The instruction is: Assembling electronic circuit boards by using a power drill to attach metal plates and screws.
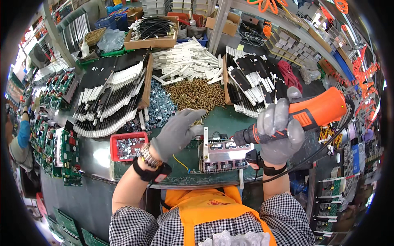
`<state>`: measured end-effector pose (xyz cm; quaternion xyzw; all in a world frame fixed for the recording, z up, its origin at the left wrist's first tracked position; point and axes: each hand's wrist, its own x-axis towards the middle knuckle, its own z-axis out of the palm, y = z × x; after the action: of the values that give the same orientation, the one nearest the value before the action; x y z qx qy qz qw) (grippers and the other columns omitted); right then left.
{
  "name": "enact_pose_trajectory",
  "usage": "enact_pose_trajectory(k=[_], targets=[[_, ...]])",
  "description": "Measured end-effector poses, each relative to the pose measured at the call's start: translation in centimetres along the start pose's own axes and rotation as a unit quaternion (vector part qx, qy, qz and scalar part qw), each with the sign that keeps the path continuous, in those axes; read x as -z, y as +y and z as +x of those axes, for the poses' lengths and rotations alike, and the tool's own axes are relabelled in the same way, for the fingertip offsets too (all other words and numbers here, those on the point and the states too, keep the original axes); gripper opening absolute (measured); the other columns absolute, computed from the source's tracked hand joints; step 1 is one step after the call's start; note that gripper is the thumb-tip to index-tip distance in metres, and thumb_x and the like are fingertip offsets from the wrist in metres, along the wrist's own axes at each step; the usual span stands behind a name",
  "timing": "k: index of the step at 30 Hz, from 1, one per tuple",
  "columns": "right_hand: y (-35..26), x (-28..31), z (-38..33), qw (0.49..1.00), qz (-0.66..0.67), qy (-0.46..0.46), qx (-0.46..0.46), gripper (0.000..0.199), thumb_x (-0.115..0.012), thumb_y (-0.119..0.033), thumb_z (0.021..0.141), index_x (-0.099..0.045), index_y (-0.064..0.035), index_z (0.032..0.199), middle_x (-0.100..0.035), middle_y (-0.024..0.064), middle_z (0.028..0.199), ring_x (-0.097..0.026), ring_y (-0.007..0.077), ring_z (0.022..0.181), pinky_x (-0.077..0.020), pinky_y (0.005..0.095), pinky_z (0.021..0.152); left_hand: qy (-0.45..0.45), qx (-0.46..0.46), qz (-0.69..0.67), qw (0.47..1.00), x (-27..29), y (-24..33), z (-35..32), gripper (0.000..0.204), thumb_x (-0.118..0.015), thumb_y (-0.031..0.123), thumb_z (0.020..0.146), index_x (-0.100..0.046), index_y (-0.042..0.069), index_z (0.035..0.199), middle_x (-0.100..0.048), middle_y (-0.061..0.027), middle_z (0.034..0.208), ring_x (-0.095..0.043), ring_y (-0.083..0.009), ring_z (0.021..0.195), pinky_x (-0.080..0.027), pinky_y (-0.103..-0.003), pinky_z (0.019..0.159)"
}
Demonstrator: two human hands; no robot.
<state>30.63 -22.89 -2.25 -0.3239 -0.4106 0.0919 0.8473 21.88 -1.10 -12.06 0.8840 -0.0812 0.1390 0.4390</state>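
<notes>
My right hand [279, 133], in a grey glove, is wrapped round an orange and black power screwdriver [316, 108]. Its bit points left, close to an upright white strip [206, 143] at the left end of a silver heat-sink assembly [227, 154] on a circuit board. Whether the bit touches a screw there, I cannot tell. My left hand [176, 133], also gloved, hovers at the near edge of a heap of brass-coloured screws [195, 95], fingers stretched forward and thumb apart. A yellow wire [180, 162] lies by the board.
A red tray [129, 146] of small metal parts sits left of my left hand. Behind are silvery parts [158, 104], white strips [188, 59] and black-and-white strip stacks [111, 98]. Circuit boards [57, 143] stand at left, where another person's arm [22, 135] shows. The tool's black cable [324, 143] loops at right.
</notes>
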Motion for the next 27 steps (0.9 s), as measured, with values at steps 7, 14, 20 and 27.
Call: enact_pose_trajectory(k=[7,14,20,27], targets=[[1.6,-1.1,0.3,0.999,-0.017,-0.018,-0.036,0.052,-0.069,-0.019,0.084,-0.039,-0.0029,0.124,-0.05,0.0017,0.063,-0.05,0.0147,0.05,-0.0439,0.028,0.047,-0.104,0.089,-0.108,0.985,-2.2,-1.8,-0.1,0.034,-0.058,0.018,0.093,-0.059,0.006,0.124,-0.067,-0.0156,0.096,-0.064,-0.0261,0.088,-0.049,-0.034,0.082],[3.2,-3.6,1.1,0.979,-0.147,-0.091,-0.106,0.044,-0.076,-0.016,0.079,-0.041,-0.0073,0.105,-0.055,0.0027,0.061,-0.055,0.015,0.049,-0.0503,0.029,0.047,-0.062,0.083,-0.103,0.989,-3.2,-2.5,-0.1,0.026,-0.056,0.023,0.093,-0.063,0.007,0.113,-0.067,-0.0148,0.091,-0.065,-0.029,0.08,-0.05,-0.035,0.072],[4.4,-5.1,1.8,0.984,-0.114,-0.071,-0.119,0.041,-0.075,-0.014,0.079,-0.042,-0.0077,0.103,-0.052,0.002,0.057,-0.053,0.0144,0.046,-0.0488,0.028,0.043,-0.024,0.065,-0.062,0.996,-3.5,-3.0,-0.6,0.026,-0.054,0.025,0.094,-0.065,0.006,0.107,-0.067,-0.0154,0.09,-0.065,-0.0337,0.084,-0.051,-0.039,0.075],[4.2,-4.6,1.5,0.981,-0.07,-0.079,-0.163,0.039,-0.072,-0.013,0.08,-0.041,-0.0078,0.103,-0.051,0.0018,0.057,-0.051,0.0139,0.045,-0.0483,0.0279,0.044,-0.042,0.07,-0.045,0.996,-3.0,-2.3,-0.5,0.027,-0.054,0.023,0.093,-0.063,0.008,0.113,-0.066,-0.0171,0.093,-0.062,-0.0369,0.087,-0.05,-0.04,0.074]])
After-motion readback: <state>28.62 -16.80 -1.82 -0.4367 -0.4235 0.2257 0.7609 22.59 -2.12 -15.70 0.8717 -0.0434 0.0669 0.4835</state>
